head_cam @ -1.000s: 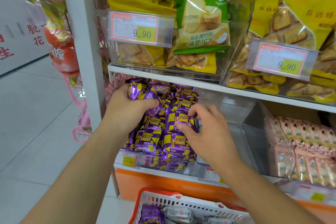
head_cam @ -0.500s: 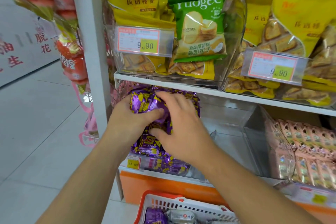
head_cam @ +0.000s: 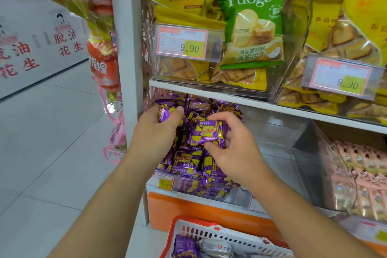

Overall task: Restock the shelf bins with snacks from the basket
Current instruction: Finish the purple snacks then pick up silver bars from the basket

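A clear shelf bin [head_cam: 209,189] on the lower shelf is heaped with purple and yellow snack packets [head_cam: 187,161]. My left hand [head_cam: 156,130] grips a bunch of these packets at the back left of the heap. My right hand [head_cam: 238,151] pinches one purple packet [head_cam: 206,133] between thumb and fingers, just above the pile. At the bottom edge, the red and white basket [head_cam: 194,230] holds a purple packet [head_cam: 185,247] and silver packets [head_cam: 215,248].
To the right stands an empty clear bin [head_cam: 278,138], then a bin of pink packets [head_cam: 364,178]. The shelf above [head_cam: 261,103] carries bins of yellow cracker bags and a green bag [head_cam: 254,27]. A white upright post [head_cam: 125,48] and hanging red snack bags [head_cam: 102,63] are on the left.
My right hand has drawn back from over the left hand and now lifts a single purple packet off the pile. The left hand stays on the packets at the back left.
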Motion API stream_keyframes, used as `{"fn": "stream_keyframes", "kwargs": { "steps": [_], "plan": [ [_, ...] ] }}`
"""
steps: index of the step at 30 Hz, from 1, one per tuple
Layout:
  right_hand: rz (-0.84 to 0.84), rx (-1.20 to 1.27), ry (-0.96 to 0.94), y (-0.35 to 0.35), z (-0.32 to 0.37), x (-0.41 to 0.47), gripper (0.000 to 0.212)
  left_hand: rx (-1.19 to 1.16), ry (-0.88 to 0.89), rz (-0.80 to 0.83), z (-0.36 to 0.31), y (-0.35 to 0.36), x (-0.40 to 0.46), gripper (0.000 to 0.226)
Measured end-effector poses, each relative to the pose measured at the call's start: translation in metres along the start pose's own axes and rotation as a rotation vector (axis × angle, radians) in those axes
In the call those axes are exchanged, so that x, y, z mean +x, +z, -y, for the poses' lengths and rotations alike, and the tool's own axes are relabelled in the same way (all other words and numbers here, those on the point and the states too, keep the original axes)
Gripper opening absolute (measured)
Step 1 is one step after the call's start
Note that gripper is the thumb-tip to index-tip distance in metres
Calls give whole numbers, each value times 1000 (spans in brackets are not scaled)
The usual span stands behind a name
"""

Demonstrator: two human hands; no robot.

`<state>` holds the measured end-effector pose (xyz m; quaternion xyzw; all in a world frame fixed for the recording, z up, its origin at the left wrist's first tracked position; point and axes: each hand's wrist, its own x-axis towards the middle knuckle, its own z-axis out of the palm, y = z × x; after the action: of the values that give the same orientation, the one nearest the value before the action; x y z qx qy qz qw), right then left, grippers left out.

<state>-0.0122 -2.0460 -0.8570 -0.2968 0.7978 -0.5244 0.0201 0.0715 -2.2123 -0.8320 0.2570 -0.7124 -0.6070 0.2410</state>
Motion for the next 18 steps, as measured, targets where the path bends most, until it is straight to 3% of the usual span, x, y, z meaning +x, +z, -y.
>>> {"fn": "stream_keyframes", "kwargs": {
  "steps": [2, 3, 4, 6, 7, 13, 16, 18],
  "plan": [
    [13, 22, 1, 0, 0, -1, 56, 26, -14, 5, 0, -2, 1, 70],
    [18, 26, -2, 0, 0, -1, 56, 24, -19, -1, 1, -2, 2, 74],
    [15, 23, -9, 1, 1, -1, 55, 14, -16, 2, 0, -3, 2, 65],
    [-19, -4, -35, 3, 5, -1, 49, 11, 0, 7, -1, -5, 1, 18],
    [-49, -19, -55, 4, 8, -2, 47, 17, 27, 21, -3, -6, -1, 11],
    [-168, -43, -17, 15, 26, -3, 40, -146, 10, 125, -6, -5, -6, 13],
    [-126, -109, 28, 21, 33, -1, 47, -305, -106, 238, -10, -1, -9, 21],
    [-23, -103, 26, 19, 35, -2, 61, -375, -141, 214, -10, 0, -8, 18]
  ]
}}
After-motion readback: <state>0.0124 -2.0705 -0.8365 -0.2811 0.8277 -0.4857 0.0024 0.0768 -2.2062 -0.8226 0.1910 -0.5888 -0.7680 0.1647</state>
